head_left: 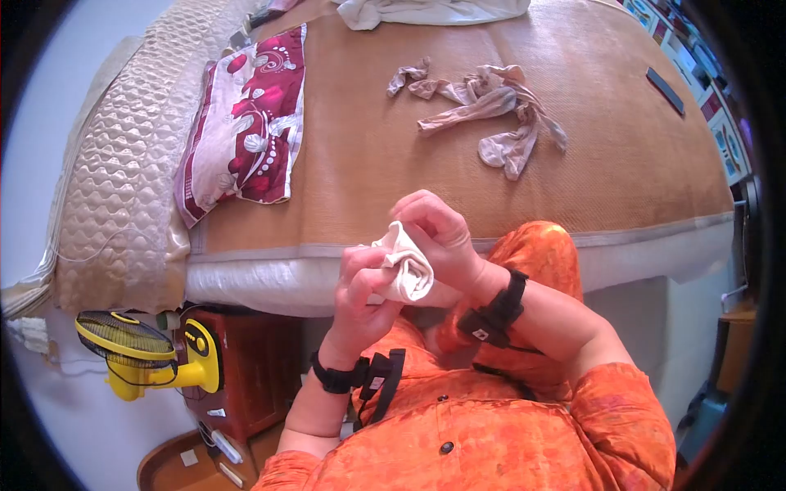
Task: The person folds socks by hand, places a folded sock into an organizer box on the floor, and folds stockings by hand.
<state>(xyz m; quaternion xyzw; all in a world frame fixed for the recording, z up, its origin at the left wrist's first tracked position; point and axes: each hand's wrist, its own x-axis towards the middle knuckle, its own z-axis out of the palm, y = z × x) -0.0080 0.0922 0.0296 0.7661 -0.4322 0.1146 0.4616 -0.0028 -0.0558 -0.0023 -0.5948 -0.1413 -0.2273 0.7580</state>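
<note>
A rolled-up white sock [413,274] is held in front of my body, over the near edge of the bed. My left hand [367,286] has its fingers closed around the roll from the left. Curled at the top of the roll, my right hand [442,233] pinches its upper edge, though the fingertips are partly hidden. Farther out on the brown bed mat [360,164] lies a loose spread of several thin, pinkish-beige socks [499,102], crumpled and overlapping.
A maroon and white patterned pillow [254,123] lies at the left of the bed, by the quilted headboard [123,172]. A dark phone [665,90] rests at the far right. The yellow fan [164,360] is beside a red-brown cabinet [254,368]. White fabric [434,10] lies at the far edge.
</note>
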